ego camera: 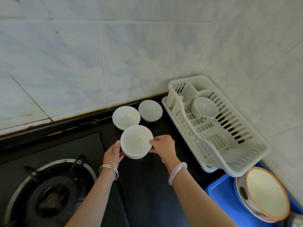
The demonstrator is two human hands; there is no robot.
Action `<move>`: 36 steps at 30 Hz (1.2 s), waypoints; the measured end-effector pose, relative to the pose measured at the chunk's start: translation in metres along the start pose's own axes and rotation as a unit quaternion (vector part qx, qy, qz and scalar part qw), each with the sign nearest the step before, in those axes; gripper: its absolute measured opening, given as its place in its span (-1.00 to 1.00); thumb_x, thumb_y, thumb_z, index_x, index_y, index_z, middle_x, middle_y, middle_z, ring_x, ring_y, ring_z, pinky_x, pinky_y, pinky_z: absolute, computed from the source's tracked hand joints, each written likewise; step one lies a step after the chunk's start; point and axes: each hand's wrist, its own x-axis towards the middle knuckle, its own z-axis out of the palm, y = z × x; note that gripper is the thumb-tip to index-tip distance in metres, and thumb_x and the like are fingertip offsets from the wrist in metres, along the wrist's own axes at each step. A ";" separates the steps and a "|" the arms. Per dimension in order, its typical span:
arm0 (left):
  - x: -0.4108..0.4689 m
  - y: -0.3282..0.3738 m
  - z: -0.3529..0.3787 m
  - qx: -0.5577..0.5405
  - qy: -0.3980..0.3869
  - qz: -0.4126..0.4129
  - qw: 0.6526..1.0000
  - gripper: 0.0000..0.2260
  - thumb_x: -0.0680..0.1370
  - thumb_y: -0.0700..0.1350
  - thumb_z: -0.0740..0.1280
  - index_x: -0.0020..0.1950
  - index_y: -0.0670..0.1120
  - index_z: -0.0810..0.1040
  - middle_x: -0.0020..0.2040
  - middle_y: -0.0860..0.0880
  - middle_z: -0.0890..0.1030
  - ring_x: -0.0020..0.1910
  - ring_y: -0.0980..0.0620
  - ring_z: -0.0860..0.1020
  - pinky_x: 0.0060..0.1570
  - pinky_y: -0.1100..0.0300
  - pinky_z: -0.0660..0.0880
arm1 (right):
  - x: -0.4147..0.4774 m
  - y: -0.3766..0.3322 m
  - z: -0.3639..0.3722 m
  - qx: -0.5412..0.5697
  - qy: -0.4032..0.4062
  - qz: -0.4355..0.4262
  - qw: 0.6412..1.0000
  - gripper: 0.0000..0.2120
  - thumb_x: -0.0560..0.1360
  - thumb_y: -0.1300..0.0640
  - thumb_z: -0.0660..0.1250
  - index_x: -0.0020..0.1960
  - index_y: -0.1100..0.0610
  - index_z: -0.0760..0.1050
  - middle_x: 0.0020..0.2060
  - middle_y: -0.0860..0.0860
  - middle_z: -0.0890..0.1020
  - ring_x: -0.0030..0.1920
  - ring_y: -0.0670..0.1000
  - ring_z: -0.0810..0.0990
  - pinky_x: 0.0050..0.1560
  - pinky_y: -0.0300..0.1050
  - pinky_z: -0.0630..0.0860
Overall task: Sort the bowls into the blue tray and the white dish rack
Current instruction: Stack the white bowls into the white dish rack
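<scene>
Stacked white bowls [136, 141] sat at the middle of the black worktop [147, 185], held from both sides. The left hand [113, 154] cupped the left flank of the stack, its fingers curled round the lower bowls. The right hand [164, 145] pinched the right edge, thumb on the top rim and fingers tucked beneath. Whether the stack rested on the worktop or was raised just off it could not be told.

Two single white bowls stood just beyond, near the tiled wall [114, 54]: the left bowl [126, 117] close behind the stack, the right bowl [150, 110] beside it and a little farther back. To the right lay the white dish rack [196, 138], set at a slant, with one patterned bowl [205, 107] tilted in its far end. Nearer and to the right of the rack was the blue tray [219, 194], holding a large orange-rimmed bowl [265, 194] that leaned on its side.

A gas burner [49, 190] filled the near left corner. Silver bangles [109, 171] circled the left wrist and a pale bangle [177, 172] the right
</scene>
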 end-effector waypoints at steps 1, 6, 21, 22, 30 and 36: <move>0.000 0.000 0.000 -0.004 0.000 -0.001 1.000 -0.71 0.57 -0.05 0.21 0.27 -0.10 0.45 0.12 -0.06 0.50 0.13 -0.06 0.48 0.12 0.07 0.42 | 0.001 0.001 0.003 -0.017 0.002 0.002 1.000 -0.92 0.44 0.24 0.38 -0.21 0.11 0.60 -0.30 0.04 0.68 -0.24 -0.01 0.69 -0.05 -0.02 0.65; 0.002 -0.003 -0.001 0.016 -0.008 0.014 1.000 -0.75 0.54 -0.17 0.26 0.22 -0.11 0.50 0.18 -0.10 0.53 0.18 -0.07 0.50 0.12 0.09 0.45 | 0.004 0.005 0.007 -0.048 0.008 0.014 0.999 -0.96 0.44 0.22 0.39 -0.17 0.11 0.60 -0.32 0.02 0.67 -0.25 -0.05 0.68 -0.03 -0.05 0.64; 0.009 -0.001 -0.003 0.029 -0.003 -0.031 0.999 -0.63 0.53 -0.24 0.25 0.31 0.00 0.45 0.28 -0.11 0.52 0.17 -0.10 0.52 0.12 -0.02 0.47 | 0.015 0.007 0.001 0.040 -0.118 0.061 0.990 -0.70 0.48 0.26 0.35 0.15 0.01 0.45 0.15 0.07 0.54 0.11 0.08 0.56 0.03 0.02 0.57; 0.008 0.000 -0.003 0.021 -0.003 -0.039 0.999 -0.63 0.53 -0.24 0.25 0.32 0.01 0.45 0.28 -0.10 0.51 0.13 -0.09 0.52 0.09 0.00 0.48 | 0.015 0.005 0.000 0.051 -0.147 0.063 0.986 -0.59 0.50 0.29 0.32 0.30 0.01 0.40 0.23 0.08 0.51 0.16 0.10 0.54 0.07 0.05 0.56; -0.007 0.005 0.006 0.010 0.002 -0.054 0.999 -0.64 0.55 -0.25 0.22 0.31 0.02 0.46 0.31 -0.11 0.47 0.22 -0.20 0.49 0.00 -0.02 0.51 | 0.010 0.005 -0.004 0.042 -0.185 0.015 0.982 -0.56 0.55 0.11 0.28 0.42 0.03 0.33 0.28 0.08 0.49 0.24 0.12 0.51 0.22 0.08 0.51; -0.028 0.023 0.029 0.043 -0.033 -0.006 0.999 -0.66 0.54 -0.23 0.24 0.27 0.05 0.49 0.14 -0.03 0.53 0.06 -0.09 0.54 -0.13 0.08 0.55 | 0.002 0.002 -0.033 0.083 -0.121 -0.021 0.989 -0.65 0.58 0.00 0.22 0.34 0.05 0.41 0.09 0.04 0.60 0.04 0.04 0.60 0.00 -0.02 0.59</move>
